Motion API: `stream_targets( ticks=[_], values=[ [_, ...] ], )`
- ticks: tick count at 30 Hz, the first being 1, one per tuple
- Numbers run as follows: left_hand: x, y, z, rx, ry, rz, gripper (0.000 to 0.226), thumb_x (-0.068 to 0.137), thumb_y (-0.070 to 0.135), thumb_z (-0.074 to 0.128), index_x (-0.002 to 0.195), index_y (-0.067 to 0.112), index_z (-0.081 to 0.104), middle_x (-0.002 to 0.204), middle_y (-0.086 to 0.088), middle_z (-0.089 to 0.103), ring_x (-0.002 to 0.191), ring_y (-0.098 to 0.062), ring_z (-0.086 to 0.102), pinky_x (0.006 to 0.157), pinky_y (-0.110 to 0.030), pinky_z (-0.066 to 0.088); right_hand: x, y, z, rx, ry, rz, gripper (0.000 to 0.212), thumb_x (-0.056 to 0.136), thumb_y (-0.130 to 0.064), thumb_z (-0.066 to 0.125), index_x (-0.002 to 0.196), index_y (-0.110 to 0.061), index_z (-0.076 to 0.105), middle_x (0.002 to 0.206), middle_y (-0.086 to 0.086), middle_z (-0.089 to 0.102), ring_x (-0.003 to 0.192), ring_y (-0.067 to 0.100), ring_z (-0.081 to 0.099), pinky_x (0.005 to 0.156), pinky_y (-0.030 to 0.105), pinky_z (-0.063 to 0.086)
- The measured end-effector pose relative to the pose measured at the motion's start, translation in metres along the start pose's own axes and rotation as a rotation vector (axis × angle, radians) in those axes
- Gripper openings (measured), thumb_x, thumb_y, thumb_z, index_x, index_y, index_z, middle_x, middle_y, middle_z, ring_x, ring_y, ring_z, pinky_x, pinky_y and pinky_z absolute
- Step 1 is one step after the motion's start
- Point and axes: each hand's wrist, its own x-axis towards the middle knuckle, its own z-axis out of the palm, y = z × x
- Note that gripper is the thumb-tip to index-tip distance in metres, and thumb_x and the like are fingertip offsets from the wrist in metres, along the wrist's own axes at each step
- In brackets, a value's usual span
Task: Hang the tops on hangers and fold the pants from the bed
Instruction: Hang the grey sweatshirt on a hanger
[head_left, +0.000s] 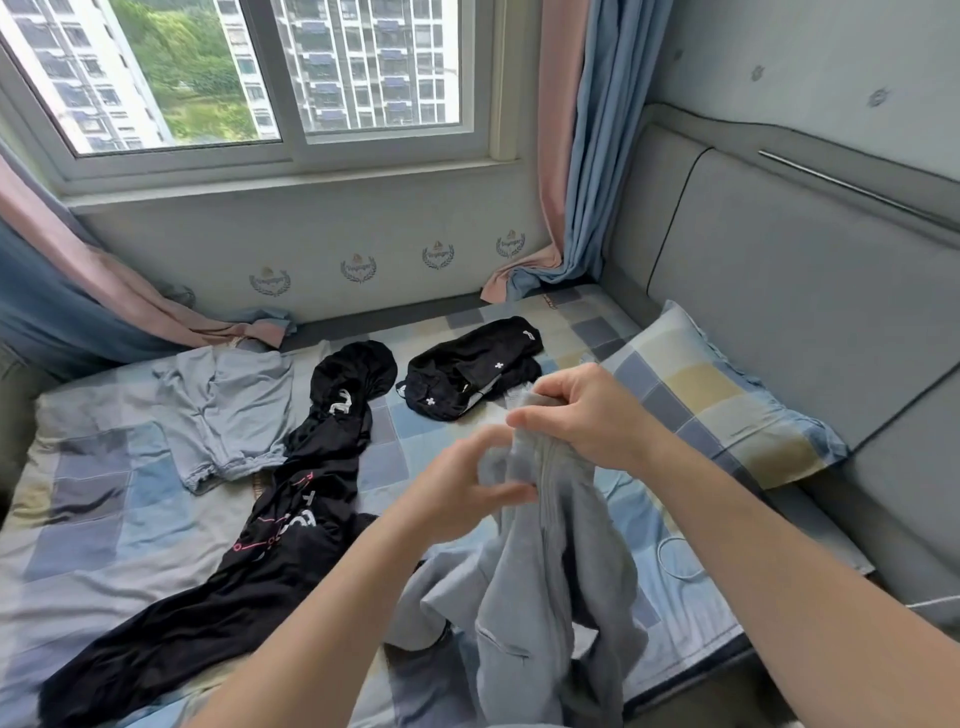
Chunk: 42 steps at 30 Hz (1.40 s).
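Observation:
A grey garment (540, 582) hangs above the bed (104, 525), bunched at its top. My right hand (587, 410) grips that top edge from the right. My left hand (467, 493) pinches the cloth just below and to the left. A long black garment with white and pink print (291, 519) sprawls across the middle of the bed. A light blue-grey garment (228, 415) lies spread out at the far left. A crumpled black garment with small white marks (467, 369) sits near the far wall. No hanger is in view.
A checked pillow (717, 395) leans at the padded headboard (779, 291) on the right. Blue and pink curtains (576, 156) drape onto the bed at both far corners under the window (280, 78). A thin white cable (675, 561) lies by the right edge.

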Motion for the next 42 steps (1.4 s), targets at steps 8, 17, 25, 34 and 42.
stream_targets(
  ticks=[8, 17, 25, 34, 42],
  values=[
    [0.003, 0.019, 0.003, -0.189, -0.059, 0.175, 0.072, 0.08, 0.01, 0.083, 0.139, 0.03, 0.046, 0.138, 0.011, 0.053, 0.13, 0.006, 0.044, 0.106, -0.011, 0.033, -0.01, -0.004, -0.006, 0.146, 0.059, -0.038, 0.029, 0.083, -0.024, 0.082, 0.07, -0.002, 0.067, 0.059, 0.004, 0.052, 0.056, 0.015, 0.041, 0.052, 0.029, 0.034],
    [0.0, 0.031, 0.019, -0.329, 0.08, 0.123, 0.026, 0.086, 0.022, 0.06, 0.088, -0.003, 0.054, 0.077, -0.004, 0.043, 0.074, -0.015, 0.039, 0.07, -0.036, 0.034, -0.022, 0.029, -0.004, 0.282, 0.221, -0.051, 0.028, 0.085, -0.031, 0.079, 0.09, -0.012, 0.059, 0.054, -0.014, 0.038, 0.049, 0.005, 0.03, 0.047, 0.016, 0.028],
    [-0.012, 0.049, -0.005, -0.698, 0.248, 0.065, 0.035, 0.087, 0.022, 0.059, 0.108, -0.007, 0.06, 0.096, -0.017, 0.059, 0.094, -0.029, 0.056, 0.09, -0.052, 0.047, -0.049, 0.084, 0.027, 0.354, -0.043, 0.205, 0.032, 0.067, -0.041, 0.084, 0.091, -0.024, 0.073, 0.082, -0.006, 0.068, 0.078, 0.007, 0.063, 0.068, 0.023, 0.048],
    [-0.015, 0.034, -0.036, -0.652, 0.31, 0.081, 0.03, 0.092, 0.026, 0.061, 0.082, 0.002, 0.046, 0.086, -0.009, 0.043, 0.082, -0.024, 0.04, 0.078, -0.039, 0.039, -0.058, 0.115, 0.036, 0.016, -0.244, 0.486, 0.012, 0.065, -0.04, 0.081, 0.071, -0.037, 0.07, 0.077, -0.018, 0.071, 0.077, 0.006, 0.067, 0.065, 0.022, 0.05],
    [-0.005, -0.031, -0.052, -0.238, 0.515, -0.181, 0.01, 0.1, 0.03, 0.061, 0.104, 0.022, 0.065, 0.095, 0.001, 0.065, 0.086, -0.014, 0.06, 0.073, -0.031, 0.049, -0.052, 0.074, 0.015, 0.339, -0.026, 0.313, 0.014, 0.081, -0.017, 0.068, 0.09, -0.008, 0.073, 0.086, 0.011, 0.07, 0.084, 0.017, 0.063, 0.077, 0.03, 0.049]
  ],
)
